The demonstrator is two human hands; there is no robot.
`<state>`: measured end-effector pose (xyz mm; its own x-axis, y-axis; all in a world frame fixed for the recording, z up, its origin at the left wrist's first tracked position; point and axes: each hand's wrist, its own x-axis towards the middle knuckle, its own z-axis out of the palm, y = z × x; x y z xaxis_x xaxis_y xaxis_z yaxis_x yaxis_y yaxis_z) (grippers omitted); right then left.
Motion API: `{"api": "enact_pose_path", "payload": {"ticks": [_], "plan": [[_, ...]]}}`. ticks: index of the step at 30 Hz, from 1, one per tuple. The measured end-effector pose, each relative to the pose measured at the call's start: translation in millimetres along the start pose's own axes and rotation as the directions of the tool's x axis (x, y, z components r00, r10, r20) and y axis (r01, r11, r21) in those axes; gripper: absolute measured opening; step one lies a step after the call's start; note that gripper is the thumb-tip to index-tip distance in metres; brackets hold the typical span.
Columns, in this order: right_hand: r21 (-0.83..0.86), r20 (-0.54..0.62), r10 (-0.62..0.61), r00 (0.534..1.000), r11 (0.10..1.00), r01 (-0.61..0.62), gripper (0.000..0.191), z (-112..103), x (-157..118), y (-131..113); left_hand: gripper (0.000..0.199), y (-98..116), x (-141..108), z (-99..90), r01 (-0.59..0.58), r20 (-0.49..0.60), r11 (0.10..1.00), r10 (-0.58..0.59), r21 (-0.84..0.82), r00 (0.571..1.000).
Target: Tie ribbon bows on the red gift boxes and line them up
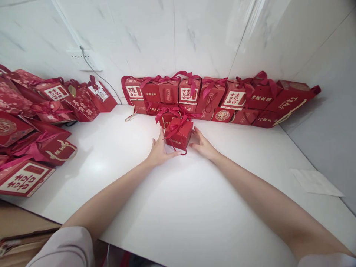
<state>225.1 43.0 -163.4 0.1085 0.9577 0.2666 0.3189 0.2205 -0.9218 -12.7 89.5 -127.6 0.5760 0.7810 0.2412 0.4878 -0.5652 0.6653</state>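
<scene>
A small red gift box (179,136) with a ribbon bow on top and a dark red cord handle stands on the white table between my hands. My left hand (160,150) is at its left side, fingers spread and thumb stretched along the lower front by the cord. Whether it presses on the box I cannot tell. My right hand (204,145) is beside the right side, its fingers apart and curved toward the box. Just behind this box is another red box (167,120) with a bow, partly hidden by it.
Along the tiled wall runs a stacked row of red boxes (213,98) with ribbons. More red boxes (57,148) are heaped on the table's left. A wall socket (85,60) has a cable hanging from it. A pale sheet (317,181) lies on the right of the white table (200,215).
</scene>
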Motion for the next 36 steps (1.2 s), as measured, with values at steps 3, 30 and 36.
{"api": "enact_pose_path", "payload": {"ticks": [3, 30, 36], "plan": [[-0.035, 0.055, -0.118, 0.991, 0.992, 0.120, 0.076, 3, -8, -8, 0.124, 7, -4, 7.5, 0.017, -0.072, 0.998, -0.021, -0.062, 0.997], [0.063, 0.223, -0.177, 0.959, 0.984, 0.167, 0.075, 5, -25, -32, 0.069, -15, 12, -14.6, 0.214, 0.280, 0.545, 0.040, -0.811, 0.959], [0.038, 0.161, -0.158, 0.974, 0.987, 0.154, 0.080, 7, -23, -32, 0.071, -9, 13, 0.3, 0.167, 0.143, 0.531, -0.086, -0.831, 0.986]]}}
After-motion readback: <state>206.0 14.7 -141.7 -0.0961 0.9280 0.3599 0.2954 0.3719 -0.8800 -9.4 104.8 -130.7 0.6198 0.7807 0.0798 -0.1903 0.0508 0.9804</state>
